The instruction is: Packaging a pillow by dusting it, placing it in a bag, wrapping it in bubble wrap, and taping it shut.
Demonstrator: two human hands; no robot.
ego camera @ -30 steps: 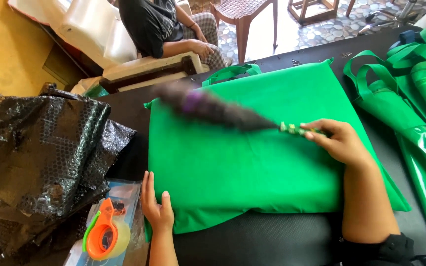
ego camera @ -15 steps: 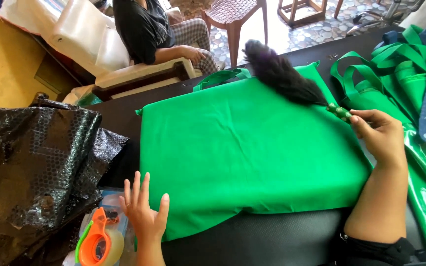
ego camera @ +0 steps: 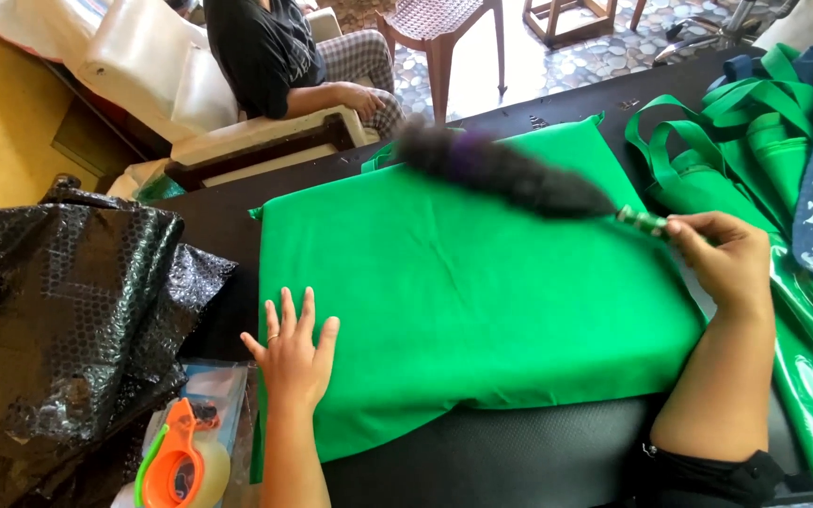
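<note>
Since half a second ago your right hand point(ego camera: 722, 259), gripping the feather duster point(ego camera: 505, 174), swung it left across the green fabric point(ego camera: 472, 292); your left hand point(ego camera: 294, 357) lies flat, fingers spread, on the fabric's near-left edge.

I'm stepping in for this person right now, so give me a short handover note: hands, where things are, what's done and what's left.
Left hand: flat, fingers spread, pressing the near left corner of the green fabric.
Right hand: gripping the green handle of a dark feather duster, its head blurred over the fabric's far edge.
The fabric lies spread on the black table. More green bags are piled on the right, black bubble wrap on the left, an orange tape dispenser at the near left.
Done: fabric spread flat. Left: how much is dusted doesn't show.
</note>
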